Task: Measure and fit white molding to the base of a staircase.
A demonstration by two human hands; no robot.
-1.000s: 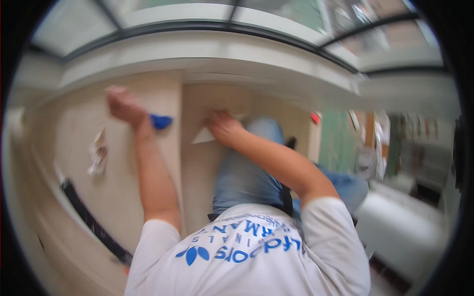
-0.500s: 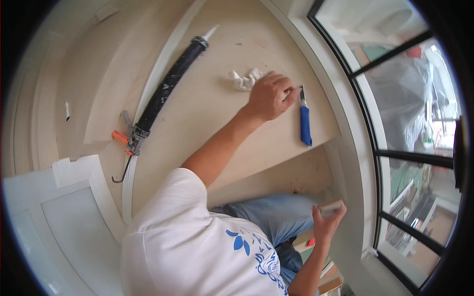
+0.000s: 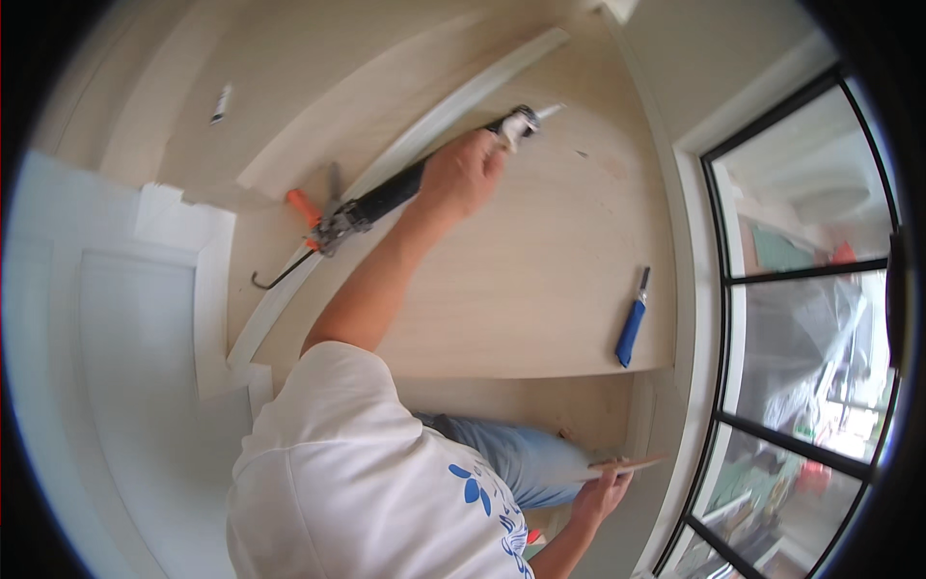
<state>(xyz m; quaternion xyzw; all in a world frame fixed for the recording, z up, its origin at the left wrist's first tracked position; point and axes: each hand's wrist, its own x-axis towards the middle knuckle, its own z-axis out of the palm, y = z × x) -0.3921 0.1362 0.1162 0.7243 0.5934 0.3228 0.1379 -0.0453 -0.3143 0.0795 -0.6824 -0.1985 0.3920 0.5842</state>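
left hand (image 3: 461, 179), pinching a wad (image 3: 514, 132), has moved over the caulking gun (image 3: 386, 196) slanting forward-right beneath it; right hand (image 3: 600, 497), farther, grips a thin board (image 3: 632, 465).

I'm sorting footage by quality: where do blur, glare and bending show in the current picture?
Head view: the thin board in the right hand looks motion-smeared; head view: brightness washes out part of the window toward the right rim; head view: fisheye bending bows the window's outer edge, while the blue knife looks fairly crisp.
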